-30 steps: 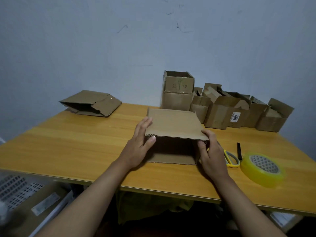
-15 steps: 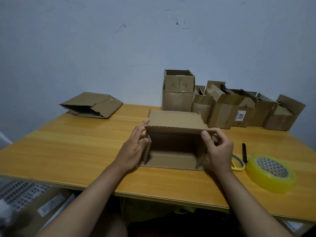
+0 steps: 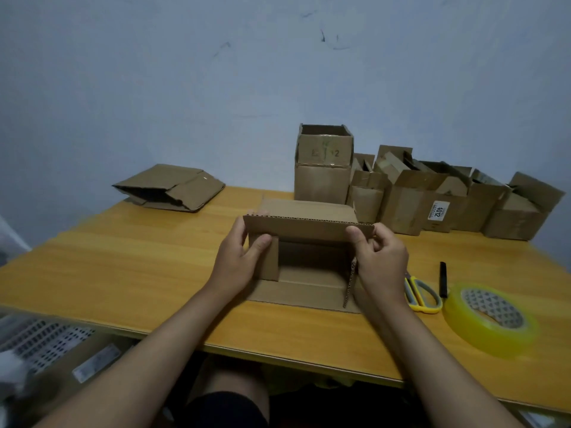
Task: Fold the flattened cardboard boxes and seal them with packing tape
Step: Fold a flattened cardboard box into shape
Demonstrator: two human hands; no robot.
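Note:
A brown cardboard box (image 3: 309, 230) lies on its side in the middle of the wooden table (image 3: 123, 267), its open end facing me. My left hand (image 3: 238, 257) grips its left edge, thumb pressing the left side flap inward. My right hand (image 3: 378, 257) pinches the right end of the top flap, which hangs down over the opening. The bottom flap lies flat on the table. A roll of yellowish packing tape (image 3: 489, 318) lies flat at the right.
Yellow-handled scissors (image 3: 421, 293) and a black pen (image 3: 443, 279) lie between the box and the tape. Several folded boxes (image 3: 408, 199) stand along the back right by the wall. A flattened box (image 3: 173, 186) lies at the back left.
The box has been opened up from nearly flat into a square tube. My left thumb has pushed the left side flap inward, and my right hand has moved up onto the top flap.

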